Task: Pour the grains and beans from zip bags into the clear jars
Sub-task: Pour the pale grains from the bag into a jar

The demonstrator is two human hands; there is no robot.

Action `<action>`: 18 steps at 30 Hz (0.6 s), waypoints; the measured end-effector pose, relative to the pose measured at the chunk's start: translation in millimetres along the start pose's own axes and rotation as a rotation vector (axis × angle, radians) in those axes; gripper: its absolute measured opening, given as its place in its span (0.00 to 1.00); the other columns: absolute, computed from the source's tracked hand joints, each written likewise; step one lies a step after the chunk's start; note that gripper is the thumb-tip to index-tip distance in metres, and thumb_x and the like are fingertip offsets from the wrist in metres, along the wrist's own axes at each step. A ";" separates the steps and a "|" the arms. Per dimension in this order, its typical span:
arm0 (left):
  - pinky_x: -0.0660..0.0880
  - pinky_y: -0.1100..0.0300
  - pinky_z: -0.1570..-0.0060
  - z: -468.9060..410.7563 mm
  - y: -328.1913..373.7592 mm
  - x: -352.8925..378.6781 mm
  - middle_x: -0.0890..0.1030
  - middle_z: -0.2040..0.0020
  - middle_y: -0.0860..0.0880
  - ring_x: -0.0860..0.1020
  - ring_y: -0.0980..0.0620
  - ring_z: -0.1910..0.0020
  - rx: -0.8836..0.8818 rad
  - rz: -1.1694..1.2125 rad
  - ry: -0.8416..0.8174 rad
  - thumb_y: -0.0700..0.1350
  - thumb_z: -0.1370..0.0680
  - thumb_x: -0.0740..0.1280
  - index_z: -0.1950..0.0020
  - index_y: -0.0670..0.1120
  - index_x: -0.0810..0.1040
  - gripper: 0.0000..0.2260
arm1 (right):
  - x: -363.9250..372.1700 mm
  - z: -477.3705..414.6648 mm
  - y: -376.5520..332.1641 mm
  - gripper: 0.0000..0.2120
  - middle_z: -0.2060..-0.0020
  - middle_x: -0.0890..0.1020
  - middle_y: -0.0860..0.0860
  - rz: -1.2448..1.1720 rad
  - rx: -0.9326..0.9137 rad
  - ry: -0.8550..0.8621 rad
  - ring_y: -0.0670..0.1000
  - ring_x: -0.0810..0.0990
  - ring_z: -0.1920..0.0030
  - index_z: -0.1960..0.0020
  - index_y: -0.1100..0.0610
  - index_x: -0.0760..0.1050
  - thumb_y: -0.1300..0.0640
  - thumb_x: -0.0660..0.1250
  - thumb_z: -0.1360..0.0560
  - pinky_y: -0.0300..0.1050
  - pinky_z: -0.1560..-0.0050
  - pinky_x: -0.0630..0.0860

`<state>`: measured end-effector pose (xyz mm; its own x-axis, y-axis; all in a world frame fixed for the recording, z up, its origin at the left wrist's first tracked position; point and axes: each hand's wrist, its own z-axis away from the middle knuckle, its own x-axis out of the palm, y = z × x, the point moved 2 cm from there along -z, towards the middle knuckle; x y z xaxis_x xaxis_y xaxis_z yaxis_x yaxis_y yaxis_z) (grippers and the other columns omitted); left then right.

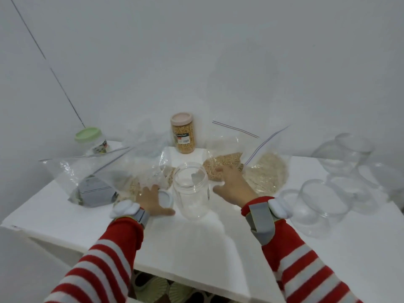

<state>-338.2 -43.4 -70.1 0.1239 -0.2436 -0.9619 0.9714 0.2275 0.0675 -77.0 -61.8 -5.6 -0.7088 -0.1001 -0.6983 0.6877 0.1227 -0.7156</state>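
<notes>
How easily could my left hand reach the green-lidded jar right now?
Probably not cleanly: the left hand sits beside the open jar, and zip bags lie between it and the green-lidded jar.

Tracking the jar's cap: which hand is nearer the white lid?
Left. The left hand is right at the lid, left of the jar; the right hand is beyond the jar, by a grain bag.
</notes>
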 end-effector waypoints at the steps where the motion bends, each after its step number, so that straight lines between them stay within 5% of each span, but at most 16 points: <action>1: 0.68 0.50 0.35 -1.3 0.9 6.1 0.67 0.32 0.42 0.69 0.41 0.33 0.017 0.002 0.029 0.70 0.37 0.73 0.24 0.48 0.56 0.51 | -16.5 -2.6 2.4 0.22 0.34 0.67 0.57 -0.033 -0.002 0.232 0.58 0.70 0.34 0.32 0.60 0.68 0.62 0.68 0.25 0.45 0.37 0.67; 4: 0.68 0.51 0.37 -3.1 2.0 7.3 0.66 0.31 0.41 0.69 0.41 0.32 0.057 -0.018 -0.001 0.69 0.34 0.72 0.24 0.48 0.57 0.47 | -53.4 -18.1 13.4 0.20 0.38 0.68 0.58 -0.002 0.173 0.655 0.60 0.68 0.39 0.39 0.59 0.70 0.54 0.71 0.27 0.52 0.44 0.69; 6: 0.70 0.52 0.38 -4.8 2.4 -11.5 0.70 0.32 0.42 0.71 0.43 0.34 0.071 -0.024 0.004 0.65 0.30 0.71 0.28 0.45 0.66 0.38 | -62.4 -31.4 27.9 0.32 0.35 0.64 0.58 -0.026 0.413 0.630 0.61 0.67 0.37 0.35 0.59 0.65 0.46 0.75 0.30 0.57 0.44 0.71; 8: 0.72 0.54 0.43 -0.9 13.1 -45.0 0.78 0.39 0.43 0.76 0.44 0.42 0.119 0.167 0.195 0.56 0.26 0.71 0.37 0.43 0.76 0.23 | -65.6 -39.3 40.2 0.35 0.34 0.65 0.60 -0.233 0.521 0.579 0.63 0.70 0.37 0.33 0.61 0.60 0.52 0.76 0.30 0.56 0.41 0.71; 11: 0.74 0.57 0.49 20.7 52.7 -97.8 0.81 0.49 0.45 0.78 0.49 0.52 0.293 0.463 0.505 0.46 0.23 0.69 0.46 0.43 0.81 0.10 | -59.0 -39.5 48.4 0.23 0.40 0.73 0.61 -0.525 0.477 0.517 0.61 0.76 0.40 0.35 0.64 0.63 0.65 0.68 0.26 0.46 0.49 0.71; 13: 0.73 0.64 0.53 43.5 90.4 -119.8 0.81 0.52 0.47 0.77 0.54 0.57 0.458 0.581 0.587 0.42 0.23 0.69 0.48 0.43 0.82 0.06 | -55.8 -35.8 44.4 0.09 0.51 0.79 0.60 -0.501 0.379 0.514 0.62 0.80 0.46 0.47 0.62 0.74 0.64 0.69 0.26 0.48 0.52 0.75; 16: 0.73 0.73 0.57 70.0 144.7 -119.7 0.81 0.56 0.54 0.78 0.62 0.62 0.623 0.757 0.414 0.41 0.23 0.69 0.49 0.45 0.82 0.04 | -62.4 -21.0 29.3 0.03 0.65 0.80 0.56 -0.652 0.237 0.516 0.57 0.81 0.61 0.58 0.61 0.77 0.63 0.71 0.27 0.54 0.51 0.81; 18: 0.78 0.64 0.52 78.6 171.7 -107.0 0.82 0.55 0.53 0.82 0.57 0.57 0.638 0.896 0.211 0.46 0.22 0.69 0.47 0.48 0.81 0.05 | -71.6 -2.8 21.8 0.02 0.66 0.79 0.56 -0.803 0.173 0.491 0.52 0.79 0.65 0.56 0.62 0.78 0.65 0.71 0.25 0.45 0.57 0.81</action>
<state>-168.8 -52.4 65.2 0.8526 -0.0556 -0.5196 0.4822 -0.2991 0.8234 -11.7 -49.2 28.9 -0.9386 0.3397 0.0599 -0.0469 0.0461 -0.9978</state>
